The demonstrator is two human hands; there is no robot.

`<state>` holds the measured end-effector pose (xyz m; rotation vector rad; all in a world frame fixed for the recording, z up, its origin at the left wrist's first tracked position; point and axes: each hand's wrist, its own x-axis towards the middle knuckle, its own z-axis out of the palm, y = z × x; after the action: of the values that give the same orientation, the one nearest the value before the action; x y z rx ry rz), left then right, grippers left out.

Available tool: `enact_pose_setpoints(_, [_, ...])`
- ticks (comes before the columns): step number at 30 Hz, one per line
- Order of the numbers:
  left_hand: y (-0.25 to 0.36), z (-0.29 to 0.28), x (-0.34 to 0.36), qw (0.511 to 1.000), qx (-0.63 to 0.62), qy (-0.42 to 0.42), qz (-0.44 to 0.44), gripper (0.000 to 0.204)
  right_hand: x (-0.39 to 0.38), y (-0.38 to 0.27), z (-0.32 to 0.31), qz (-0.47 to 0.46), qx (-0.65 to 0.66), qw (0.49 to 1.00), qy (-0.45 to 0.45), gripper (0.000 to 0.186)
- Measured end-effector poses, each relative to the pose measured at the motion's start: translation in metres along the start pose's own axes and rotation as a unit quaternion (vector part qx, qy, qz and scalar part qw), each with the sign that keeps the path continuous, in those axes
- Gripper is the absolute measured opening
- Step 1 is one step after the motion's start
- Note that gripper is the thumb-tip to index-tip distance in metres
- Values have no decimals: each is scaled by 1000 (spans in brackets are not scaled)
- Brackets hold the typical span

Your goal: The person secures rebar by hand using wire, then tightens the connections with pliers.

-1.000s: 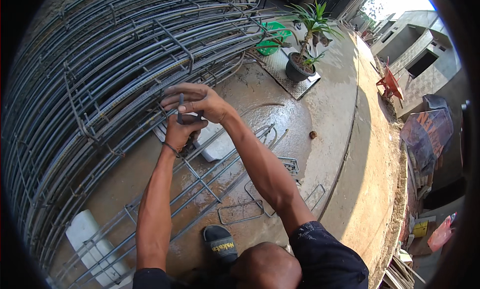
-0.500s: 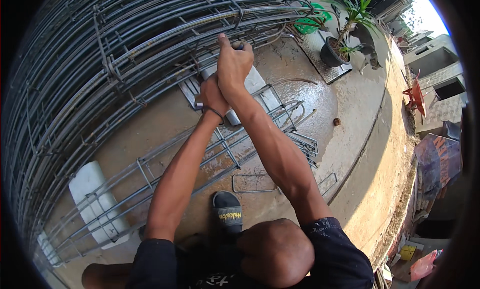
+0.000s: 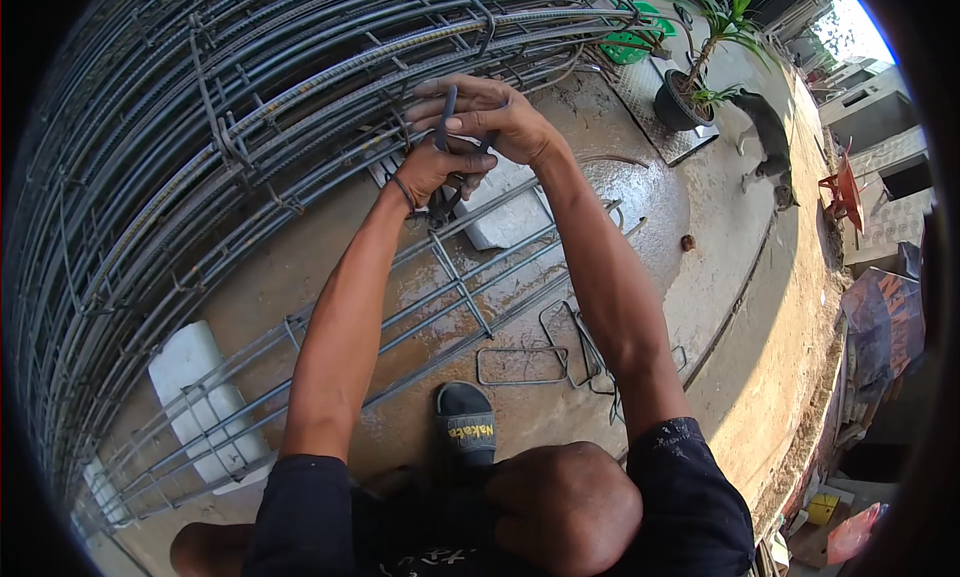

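My left hand [image 3: 437, 170] is closed around dark pincers [image 3: 448, 105], whose two handles point up and stand apart. Their jaws hang below the hand, close to a rebar cage [image 3: 455, 277] of long bars and square stirrups. My right hand [image 3: 505, 117] is at the handles with its fingers stretched out and apart; the thumb lies near one handle. Whether that hand bears on the handles is hard to make out. Under the cage lie white blocks [image 3: 500, 222], one near my hands and another [image 3: 205, 397] at the left.
A tall stack of rebar cages [image 3: 250, 117] fills the far left. Loose wire stirrups [image 3: 522, 367] lie on the wet concrete floor. A potted plant [image 3: 683, 102] stands on a metal plate at far right, with a cat [image 3: 768, 142] beside it. My sandalled foot [image 3: 465, 422] is near the cage.
My hands have come apart from a clasped grip, and the pincers' handles now show spread. My right hand's fingers have straightened. The cat has moved right, beyond the plant.
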<state>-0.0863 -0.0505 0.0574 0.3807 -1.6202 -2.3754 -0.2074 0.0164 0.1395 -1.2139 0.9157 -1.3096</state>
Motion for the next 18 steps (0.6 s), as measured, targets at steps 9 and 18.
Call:
enact_pose_setpoints(9, [6, -12, -21, 933, 340, 79, 91, 35, 28, 23, 39, 45, -22, 919, 392, 30])
enact_pose_setpoints(18, [-45, 53, 4, 824, 395, 361, 187, 24, 12, 30, 41, 8, -141, 672, 727, 37])
